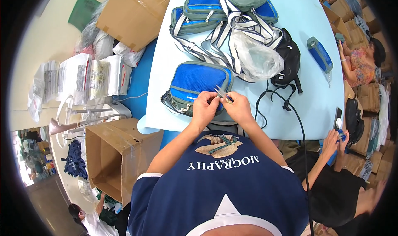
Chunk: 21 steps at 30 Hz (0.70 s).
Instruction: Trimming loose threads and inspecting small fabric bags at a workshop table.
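Note:
In front of me on the light blue table lies a blue and grey bag (pixel 198 77) with a mesh-like blue panel and a zip along its near side. My right hand (pixel 238 107) is closed on small thread snips (pixel 222 93), their pointed blades over the bag's right part. Beside it my left hand (pixel 204 108) has its fingertips pinched together at the bag's near edge, close to the snips. Whatever is between those fingertips is too small to make out. A dark strap (pixel 166 99) shows at the bag's left side.
Farther back are more blue and grey bags (pixel 203 6), striped straps (pixel 224 26), a clear plastic bag (pixel 257 60) and a black bag (pixel 288 55). A blue pouch (pixel 320 55) lies right. An open cardboard box (pixel 124 157) stands left. Co-workers' hands (pixel 331 142) show at right.

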Motion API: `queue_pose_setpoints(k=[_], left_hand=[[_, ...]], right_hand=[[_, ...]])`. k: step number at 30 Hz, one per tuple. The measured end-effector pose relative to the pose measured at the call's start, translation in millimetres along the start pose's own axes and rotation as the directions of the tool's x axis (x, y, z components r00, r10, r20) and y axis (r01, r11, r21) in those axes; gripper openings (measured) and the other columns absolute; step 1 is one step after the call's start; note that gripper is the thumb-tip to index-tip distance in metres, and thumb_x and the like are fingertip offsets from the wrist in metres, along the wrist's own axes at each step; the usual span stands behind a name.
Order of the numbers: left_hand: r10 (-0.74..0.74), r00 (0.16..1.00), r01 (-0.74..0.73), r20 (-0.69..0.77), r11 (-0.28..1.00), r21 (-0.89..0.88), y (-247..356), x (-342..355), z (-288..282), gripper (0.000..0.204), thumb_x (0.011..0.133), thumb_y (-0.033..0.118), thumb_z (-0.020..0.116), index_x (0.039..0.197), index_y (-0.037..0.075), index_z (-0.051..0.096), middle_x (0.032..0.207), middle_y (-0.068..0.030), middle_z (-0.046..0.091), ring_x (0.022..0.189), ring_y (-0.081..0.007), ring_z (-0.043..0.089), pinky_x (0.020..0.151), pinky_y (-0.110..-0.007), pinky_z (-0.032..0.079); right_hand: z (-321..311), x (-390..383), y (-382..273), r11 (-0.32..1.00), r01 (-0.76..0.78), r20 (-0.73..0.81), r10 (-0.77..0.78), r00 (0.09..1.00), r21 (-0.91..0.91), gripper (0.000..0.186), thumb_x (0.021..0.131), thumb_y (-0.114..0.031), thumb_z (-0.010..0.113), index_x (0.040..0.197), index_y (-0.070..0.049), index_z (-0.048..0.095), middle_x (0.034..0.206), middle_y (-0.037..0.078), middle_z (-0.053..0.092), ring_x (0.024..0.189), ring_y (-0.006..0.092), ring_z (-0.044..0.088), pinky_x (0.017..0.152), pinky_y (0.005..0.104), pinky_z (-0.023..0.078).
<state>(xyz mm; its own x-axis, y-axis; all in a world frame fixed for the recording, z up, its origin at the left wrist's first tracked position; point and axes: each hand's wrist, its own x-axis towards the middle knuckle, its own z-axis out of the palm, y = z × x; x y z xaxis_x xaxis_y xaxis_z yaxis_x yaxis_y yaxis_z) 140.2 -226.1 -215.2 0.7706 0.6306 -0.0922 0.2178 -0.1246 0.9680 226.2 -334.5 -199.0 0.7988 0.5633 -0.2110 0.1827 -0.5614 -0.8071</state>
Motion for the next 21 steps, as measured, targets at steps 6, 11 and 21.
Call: queue_pose_setpoints(k=[6, 11, 21], left_hand=[[0.050, 0.999, -0.048, -0.016, 0.994, 0.097, 4.1, 1.3, 2.3, 0.017, 0.079, 0.012, 0.062, 0.089, -0.003, 0.064, 0.082, -0.0094, 0.061, 0.067, -0.0132, 0.057, 0.063, -0.025, 0.046], [0.028, 0.999, -0.026, -0.024, 0.996, 0.091, -6.2, 3.7, 3.6, 0.020, 0.079, 0.014, 0.062, 0.089, -0.002, 0.064, 0.082, -0.0109, 0.061, 0.068, -0.0155, 0.058, 0.065, -0.026, 0.046], [-0.006, 0.999, 0.005, 0.033, 1.000, 0.013, -30.7, 12.7, 8.1, 0.020, 0.079, 0.013, 0.063, 0.092, -0.002, 0.064, 0.082, -0.0087, 0.062, 0.069, -0.0137, 0.058, 0.064, -0.026, 0.046]], right_hand=[[5.1, -1.1, 22.4, 0.917, 0.057, 0.054, -0.085, 0.995, 0.396, 0.016, 0.081, -0.016, 0.059, 0.075, -0.002, 0.056, 0.058, 0.001, 0.052, 0.048, 0.0115, 0.047, 0.046, 0.0256, 0.037], [-6.3, -9.8, 18.9, 0.651, -0.202, 0.303, -0.045, 0.952, 0.731, 0.009, 0.084, -0.011, 0.056, 0.079, -0.005, 0.051, 0.056, -0.004, 0.042, 0.047, 0.0043, 0.035, 0.044, 0.0207, 0.027], [-18.6, -22.2, 48.5, 0.978, 0.057, -0.025, -0.053, 0.998, 0.198, 0.033, 0.076, -0.027, 0.067, 0.091, 0.001, 0.059, 0.070, 0.008, 0.057, 0.064, 0.0137, 0.052, 0.062, 0.0273, 0.044]])
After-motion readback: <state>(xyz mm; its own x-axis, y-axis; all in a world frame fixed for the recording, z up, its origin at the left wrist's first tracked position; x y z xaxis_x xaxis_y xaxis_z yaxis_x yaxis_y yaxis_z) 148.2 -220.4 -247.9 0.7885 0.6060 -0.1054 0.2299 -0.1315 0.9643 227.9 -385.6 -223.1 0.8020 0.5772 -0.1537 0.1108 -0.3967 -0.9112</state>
